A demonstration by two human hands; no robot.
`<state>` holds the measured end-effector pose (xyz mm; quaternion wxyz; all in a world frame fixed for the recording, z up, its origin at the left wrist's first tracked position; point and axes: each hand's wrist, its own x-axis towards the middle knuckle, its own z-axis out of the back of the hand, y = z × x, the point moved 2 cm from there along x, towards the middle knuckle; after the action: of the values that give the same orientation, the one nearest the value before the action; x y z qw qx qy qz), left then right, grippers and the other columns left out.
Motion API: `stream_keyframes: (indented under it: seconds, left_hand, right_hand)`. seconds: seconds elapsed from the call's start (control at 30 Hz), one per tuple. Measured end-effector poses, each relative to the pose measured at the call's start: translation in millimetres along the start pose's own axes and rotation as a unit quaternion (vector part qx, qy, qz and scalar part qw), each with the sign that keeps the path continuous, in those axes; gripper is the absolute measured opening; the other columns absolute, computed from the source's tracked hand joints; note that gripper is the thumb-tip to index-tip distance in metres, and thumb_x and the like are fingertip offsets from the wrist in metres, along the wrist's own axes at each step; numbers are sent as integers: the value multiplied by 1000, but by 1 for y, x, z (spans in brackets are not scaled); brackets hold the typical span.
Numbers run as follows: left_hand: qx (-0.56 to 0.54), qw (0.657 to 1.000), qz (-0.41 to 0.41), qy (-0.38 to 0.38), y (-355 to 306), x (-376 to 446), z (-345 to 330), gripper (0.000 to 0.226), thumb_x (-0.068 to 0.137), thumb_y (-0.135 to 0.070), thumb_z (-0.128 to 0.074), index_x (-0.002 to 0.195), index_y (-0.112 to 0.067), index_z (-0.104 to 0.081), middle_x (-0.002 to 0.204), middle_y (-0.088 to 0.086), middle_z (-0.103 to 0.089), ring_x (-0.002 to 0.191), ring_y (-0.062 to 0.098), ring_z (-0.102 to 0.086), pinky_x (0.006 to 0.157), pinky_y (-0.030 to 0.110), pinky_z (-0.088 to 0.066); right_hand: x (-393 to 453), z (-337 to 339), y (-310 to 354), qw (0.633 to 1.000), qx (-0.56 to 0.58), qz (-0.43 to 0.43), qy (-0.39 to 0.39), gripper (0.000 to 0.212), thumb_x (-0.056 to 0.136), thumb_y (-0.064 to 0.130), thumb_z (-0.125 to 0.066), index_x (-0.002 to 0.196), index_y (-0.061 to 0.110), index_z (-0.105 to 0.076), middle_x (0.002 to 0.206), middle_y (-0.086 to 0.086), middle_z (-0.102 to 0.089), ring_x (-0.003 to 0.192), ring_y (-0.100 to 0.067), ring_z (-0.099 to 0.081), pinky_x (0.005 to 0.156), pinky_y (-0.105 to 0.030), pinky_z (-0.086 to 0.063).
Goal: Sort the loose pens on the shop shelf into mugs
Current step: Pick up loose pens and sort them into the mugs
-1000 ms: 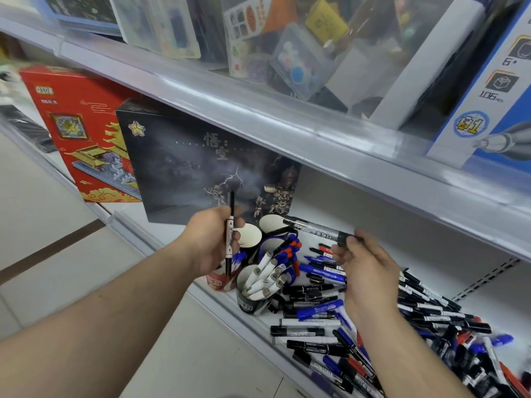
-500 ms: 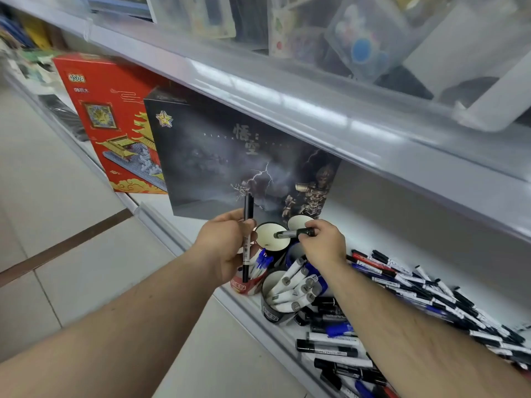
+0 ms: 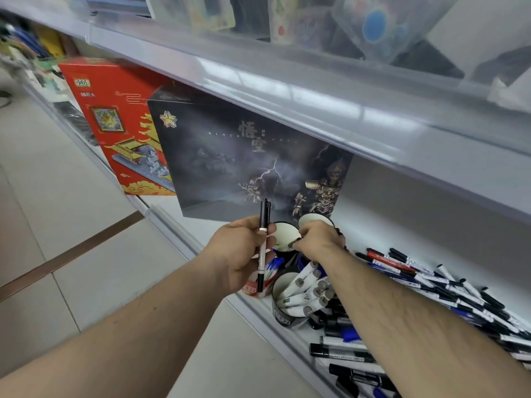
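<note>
Pens [image 3: 425,278] loose on shelf, five mugs [image 3: 283,304], one pen [image 3: 262,245] per hand

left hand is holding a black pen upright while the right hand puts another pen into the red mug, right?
Not quite. In the head view the left hand does hold the black pen upright, but the right hand lowers its pen into a white-lined mug at the back, not the red mug.

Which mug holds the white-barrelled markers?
The black mug nearest the shelf edge, tipped toward the camera; the red mug beside it holds blue pens, the two rear mugs look empty.
</note>
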<state>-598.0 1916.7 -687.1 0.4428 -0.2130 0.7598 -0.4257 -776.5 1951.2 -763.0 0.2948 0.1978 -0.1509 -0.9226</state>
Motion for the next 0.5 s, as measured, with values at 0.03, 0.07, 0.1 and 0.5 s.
stream_keyframes:
  seconds: [0.03,0.07,0.1,0.5]
  left_hand:
    - [3,1000,-3,5,-1,-2,-2,31,96,9,-45,103,-10,-69,90,1,-69,79,18,-61,79,38,-52]
    - [11,1000,-7,11,-1,-4,-4,32,95,10,-47,102,-11,-70,90,2,-69,79,18,-61,75,36,-53]
    - [26,999,-16,19,-1,-7,-7,32,93,11,-51,100,-12,-71,89,3,-69,78,19,-61,70,34,-52]
    - [304,935,-117,138,25,-55,-73,32,72,11,-75,94,-11,-68,93,10,-69,76,14,-63,66,21,-53]
  right_hand:
    - [-9,9,-3,999,45,7,-18,21,78,30,-75,99,27,-73,103,0,-71,100,-25,-62,87,-32,-49]
    - [-19,19,-6,993,110,14,-39,13,80,25,-72,93,22,-74,101,-2,-71,99,-26,-63,87,-35,-52]
    - [-30,30,-9,981,185,22,-54,8,82,18,-68,86,20,-75,98,-2,-71,97,-26,-64,85,-36,-54]
    - [-173,93,-60,863,502,21,-57,12,90,32,-70,92,21,-71,68,6,-61,54,-8,-49,56,-25,-41]
